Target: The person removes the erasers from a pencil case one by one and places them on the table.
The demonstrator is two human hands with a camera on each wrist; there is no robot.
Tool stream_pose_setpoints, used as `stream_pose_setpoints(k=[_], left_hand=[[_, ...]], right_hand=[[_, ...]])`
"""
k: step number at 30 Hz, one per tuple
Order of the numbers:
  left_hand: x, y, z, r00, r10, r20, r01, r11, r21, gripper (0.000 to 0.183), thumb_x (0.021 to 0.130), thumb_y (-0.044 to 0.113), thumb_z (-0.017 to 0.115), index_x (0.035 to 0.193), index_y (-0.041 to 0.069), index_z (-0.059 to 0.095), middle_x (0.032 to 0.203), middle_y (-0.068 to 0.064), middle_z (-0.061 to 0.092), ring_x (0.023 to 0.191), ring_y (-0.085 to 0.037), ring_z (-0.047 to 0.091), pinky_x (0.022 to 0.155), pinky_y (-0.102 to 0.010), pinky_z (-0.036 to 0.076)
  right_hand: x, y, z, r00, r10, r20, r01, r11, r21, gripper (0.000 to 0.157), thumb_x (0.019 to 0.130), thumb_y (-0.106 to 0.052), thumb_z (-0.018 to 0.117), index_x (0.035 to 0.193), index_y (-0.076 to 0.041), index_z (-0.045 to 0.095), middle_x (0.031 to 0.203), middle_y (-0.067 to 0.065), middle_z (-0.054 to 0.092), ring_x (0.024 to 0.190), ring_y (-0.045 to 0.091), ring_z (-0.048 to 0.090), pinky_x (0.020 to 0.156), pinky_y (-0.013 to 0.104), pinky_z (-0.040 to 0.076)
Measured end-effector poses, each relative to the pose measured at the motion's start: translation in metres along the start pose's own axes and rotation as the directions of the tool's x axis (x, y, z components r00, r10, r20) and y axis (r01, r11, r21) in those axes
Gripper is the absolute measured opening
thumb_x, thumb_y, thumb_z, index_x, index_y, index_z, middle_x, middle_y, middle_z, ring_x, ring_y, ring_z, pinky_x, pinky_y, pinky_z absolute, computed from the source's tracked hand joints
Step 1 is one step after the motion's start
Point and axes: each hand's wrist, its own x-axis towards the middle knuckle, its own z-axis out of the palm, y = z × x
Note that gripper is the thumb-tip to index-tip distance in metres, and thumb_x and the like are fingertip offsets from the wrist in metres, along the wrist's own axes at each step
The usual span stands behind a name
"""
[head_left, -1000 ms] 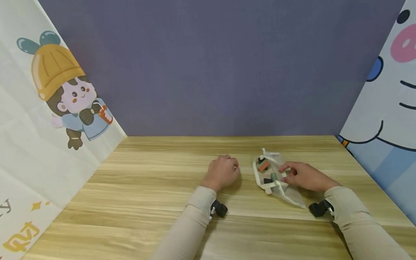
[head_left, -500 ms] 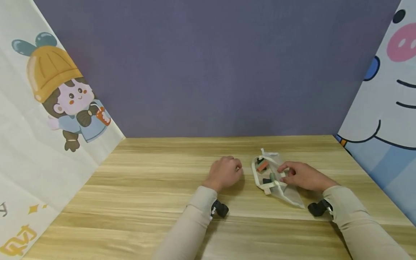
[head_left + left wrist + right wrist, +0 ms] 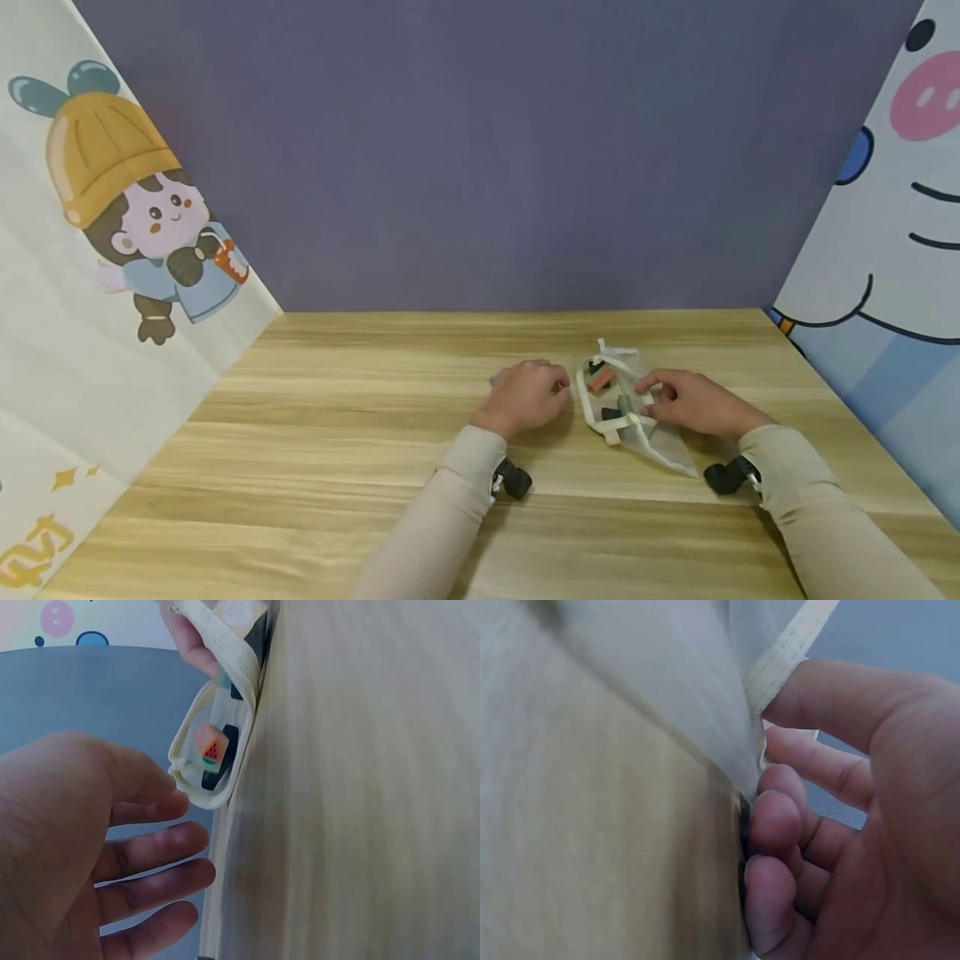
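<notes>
A see-through mesh bag [image 3: 663, 450] with white trim lies with its mouth facing left. Inside are an orange-and-green piece [image 3: 602, 379], a greenish piece [image 3: 624, 406] and black pieces [image 3: 611, 413]. One pinkish piece [image 3: 211, 744] carries a watermelon print in the left wrist view. My right hand [image 3: 697, 404] pinches the bag's trimmed rim between thumb and finger. Just left of the mouth, my left hand [image 3: 528, 396] has loosely bent fingers [image 3: 161, 881] that hold nothing. A small grey-blue thing [image 3: 492, 380] peeps out behind it, mostly hidden.
The wooden table [image 3: 315, 467] ends at a dark grey-purple back panel [image 3: 480, 158]. Cartoon-printed sheets stand on the left [image 3: 45, 358] and right [image 3: 900, 350]. Black wrist cameras hang at both cuffs, near the tabletop.
My left hand has shifted right toward the bag's mouth, and a grey-blue thing now shows behind it. The right hand stays at the rim. The head view has turned slightly.
</notes>
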Motion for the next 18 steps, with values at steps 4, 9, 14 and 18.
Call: stream_pose_setpoints(k=[4,9,14,18], left_hand=[[0.002,0.005,0.000,0.999,0.028,0.029,-0.028,1.000,0.001,0.021,0.102,0.031,0.056,0.111,0.022,0.074,0.097,0.010,0.068,0.080,-0.003,0.060,0.066,-0.023,0.049],[0.003,0.009,0.001,0.998,0.024,0.056,-0.023,1.000,-0.015,0.018,0.101,0.030,0.058,0.108,0.024,0.073,0.095,0.012,0.067,0.079,-0.002,0.058,0.063,-0.023,0.047],[0.006,0.017,0.002,0.997,0.028,0.074,-0.027,0.999,-0.023,0.018,0.100,0.030,0.060,0.110,0.026,0.074,0.097,0.013,0.068,0.082,-0.001,0.059,0.065,-0.023,0.048],[0.011,0.025,0.004,0.997,0.039,0.068,-0.038,0.999,-0.015,0.015,0.099,0.033,0.063,0.107,0.027,0.074,0.093,0.015,0.066,0.075,0.000,0.056,0.061,-0.021,0.045]], right_hand=[[0.000,-0.001,-0.001,1.000,0.005,0.003,-0.005,1.000,0.005,0.038,0.095,-0.028,0.070,0.126,-0.007,0.062,0.082,0.005,0.055,0.066,0.020,0.047,0.057,0.032,0.039],[0.002,-0.002,0.000,1.000,-0.002,0.001,0.002,1.000,-0.002,0.037,0.095,-0.028,0.071,0.124,-0.007,0.063,0.082,0.005,0.055,0.066,0.020,0.048,0.057,0.032,0.039],[0.002,0.000,0.000,1.000,0.002,-0.004,-0.002,1.000,-0.011,0.035,0.095,-0.028,0.071,0.123,-0.009,0.063,0.081,0.004,0.055,0.066,0.020,0.048,0.057,0.032,0.040],[0.000,-0.001,-0.002,1.000,0.002,0.000,-0.002,1.000,-0.007,0.036,0.095,-0.028,0.071,0.124,-0.009,0.063,0.081,0.004,0.055,0.066,0.020,0.049,0.057,0.032,0.040]])
